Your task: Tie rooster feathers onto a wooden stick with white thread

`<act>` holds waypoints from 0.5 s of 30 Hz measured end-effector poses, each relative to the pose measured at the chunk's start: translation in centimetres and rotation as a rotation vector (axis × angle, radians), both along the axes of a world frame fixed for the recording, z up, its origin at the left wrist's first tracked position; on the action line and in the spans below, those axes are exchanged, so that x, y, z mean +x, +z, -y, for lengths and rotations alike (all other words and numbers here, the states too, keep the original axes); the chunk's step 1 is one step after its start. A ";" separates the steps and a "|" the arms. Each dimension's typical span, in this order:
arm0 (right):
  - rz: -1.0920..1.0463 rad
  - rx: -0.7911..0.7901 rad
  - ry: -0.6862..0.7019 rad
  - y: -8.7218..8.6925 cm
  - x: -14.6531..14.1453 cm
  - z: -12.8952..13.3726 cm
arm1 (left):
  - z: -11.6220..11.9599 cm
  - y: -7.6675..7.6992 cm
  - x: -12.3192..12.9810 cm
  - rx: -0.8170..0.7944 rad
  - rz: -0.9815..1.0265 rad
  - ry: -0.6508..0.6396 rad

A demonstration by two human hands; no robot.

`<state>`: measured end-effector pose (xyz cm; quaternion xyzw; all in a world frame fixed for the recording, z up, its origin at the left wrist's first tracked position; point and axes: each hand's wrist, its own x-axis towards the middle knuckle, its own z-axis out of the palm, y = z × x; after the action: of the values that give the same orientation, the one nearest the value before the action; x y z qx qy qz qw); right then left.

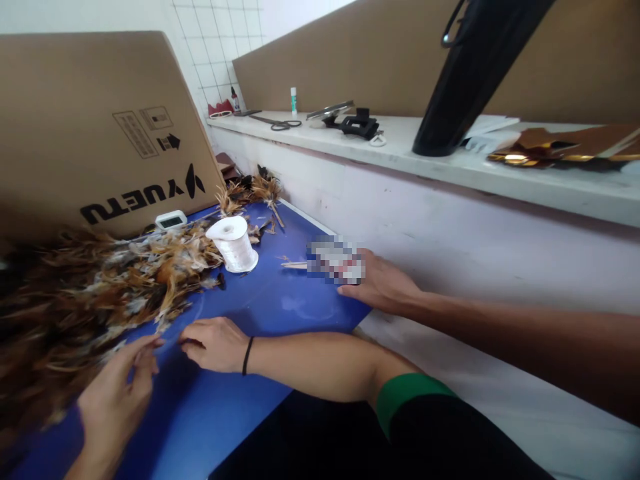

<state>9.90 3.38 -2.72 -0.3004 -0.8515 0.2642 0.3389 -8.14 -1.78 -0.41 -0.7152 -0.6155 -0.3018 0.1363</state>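
My left hand is at the lower left, by the edge of the feather pile. Its thumb and fingertips are pinched; anything between them is too fine to make out. Close to its right is my right hand, with a black band at the wrist. Its fingers are curled together, and what they hold, if anything, is hidden. The brown and white feathers spread over the left of the blue table. Beyond my hands stands a white spool of thread, touching the feathers.
Another person's hand reaches in from the right and touches a pixelated object. A small white device with a display sits before a cardboard box. On the ledge are scissors, a glue stick and a black cylinder.
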 end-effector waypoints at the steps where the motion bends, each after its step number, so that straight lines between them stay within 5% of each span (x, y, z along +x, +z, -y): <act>1: -0.009 0.011 -0.005 0.0 0.0 0.0 | -0.5 -0.4 0.5 0.023 -0.015 -0.049; 6: -0.071 0.037 -0.042 -0.4 -0.1 -0.3 | -1.1 -2.8 0.7 0.096 -0.063 -0.291; 15: -0.176 -0.038 -0.075 -0.9 -0.3 -0.5 | -0.6 -2.7 0.4 0.024 0.113 -0.227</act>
<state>9.64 3.88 -3.61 -0.3139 -0.8016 0.2927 0.4161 -7.70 -1.13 -3.08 -0.7603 -0.5337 -0.3626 0.0750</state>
